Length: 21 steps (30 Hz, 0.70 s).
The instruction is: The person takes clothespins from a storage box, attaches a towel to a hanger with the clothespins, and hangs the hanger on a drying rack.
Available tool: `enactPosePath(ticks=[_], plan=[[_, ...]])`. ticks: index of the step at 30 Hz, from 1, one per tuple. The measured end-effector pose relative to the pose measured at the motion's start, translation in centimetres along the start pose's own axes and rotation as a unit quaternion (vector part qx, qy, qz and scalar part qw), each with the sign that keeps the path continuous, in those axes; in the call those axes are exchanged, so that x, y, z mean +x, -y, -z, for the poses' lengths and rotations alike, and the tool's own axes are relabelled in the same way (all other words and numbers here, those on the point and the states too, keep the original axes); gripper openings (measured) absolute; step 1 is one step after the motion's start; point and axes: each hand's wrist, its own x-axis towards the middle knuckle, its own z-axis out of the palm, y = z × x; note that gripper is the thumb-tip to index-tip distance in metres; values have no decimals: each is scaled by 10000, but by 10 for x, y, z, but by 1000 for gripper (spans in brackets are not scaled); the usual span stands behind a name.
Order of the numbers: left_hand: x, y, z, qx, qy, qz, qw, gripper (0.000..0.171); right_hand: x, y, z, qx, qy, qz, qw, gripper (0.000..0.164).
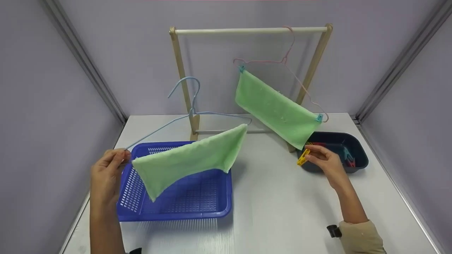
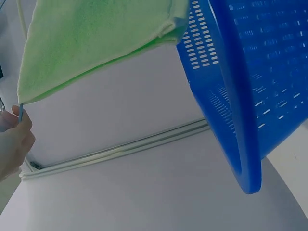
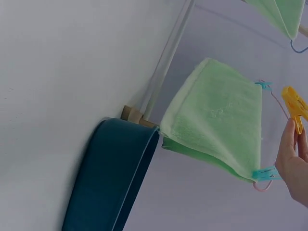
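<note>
Pinching the blue hanger (image 1: pixel 192 112) by its left end, the left hand (image 1: pixel 108 173) is supporting it from one side, a grip that is probably leaving the hook and the near cloth (image 1: pixel 192 153) unobstructed. The near cloth is hanging at the hanger's lower edge, its top stretching between the two ends; any bar there is being hidden by the fabric. Below, the basket (image 1: pixel 173 216) is standing on the table (image 1: pixel 268 197), seemingly for easy reach. Behind, the rack (image 1: pixel 229 31) is bearing the pink hanger (image 1: pixel 284 61), whose hook is resting over the rail. The far cloth (image 1: pixel 277 107) is hanging from it at a slant; the upper clip (image 1: pixel 242 67) and the lower clip (image 1: pixel 319 118), both teal, are presumably stopping it from sliding. Near the bin's left rim, the yellow clip (image 1: pixel 303 157) is being pinched between thumb and fingers of the right hand (image 1: pixel 327 163), probably so that its far end is projecting clear. The bin (image 1: pixel 356 167) is standing beside the rack's right foot, apparently within convenient reach, and loose clips (image 1: pixel 348 154) are lying inside it.
</note>
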Motion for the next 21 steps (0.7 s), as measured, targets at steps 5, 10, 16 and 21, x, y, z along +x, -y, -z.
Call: enactPosePath(ticks=[5,10,16,21], plan=[[0,-1,-9,18,98,68,9999,14,1,9,-2,138,110,233,9996,48],[2,0,-17,-178,313,228,9991,15,0,17,-4,131,163,413,9989,43],[2,4,-24,-264,463,364,9979,18,-1,28,-7,87,239,556,9981,43],[2,8,-29,-319,632,527,9961,19,0,35,-8,159,359,638,9972,42]])
